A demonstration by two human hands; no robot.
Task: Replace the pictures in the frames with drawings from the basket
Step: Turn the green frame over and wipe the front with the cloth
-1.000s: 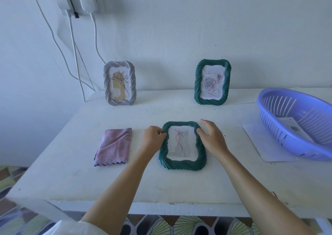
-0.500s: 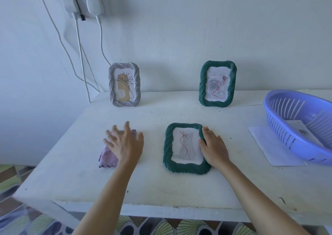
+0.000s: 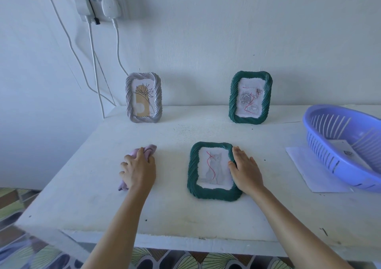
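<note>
Since half a second ago the left hand (image 3: 138, 168) has dropped from hovering open over the cloth (image 3: 149, 150) to closing on it: its grip is now curled round the bunched fabric, near the counter's (image 3: 185, 217) left edge. The right hand (image 3: 246, 168) has barely shifted. It lies flat, fingers straight, pressing the right border of the lying green frame (image 3: 213, 194) and holding nothing.

That frame rests face up mid-counter, toward the near edge, with a cat drawing (image 3: 214, 168) in it. Its long axis runs from the near edge toward the far one. It lies just to the right of the cloth-holding hand, with a strip of bare counter between them, so a short sideways carry would probably bring the cloth onto the glass while the right hand steadies the frame.

Along the far edge stand a silver frame (image 3: 143, 97), seemingly with its printed picture, and a second green frame (image 3: 250, 97) showing a rose sketch. The basket (image 3: 321, 124) sits at the right edge, paper inside.
</note>
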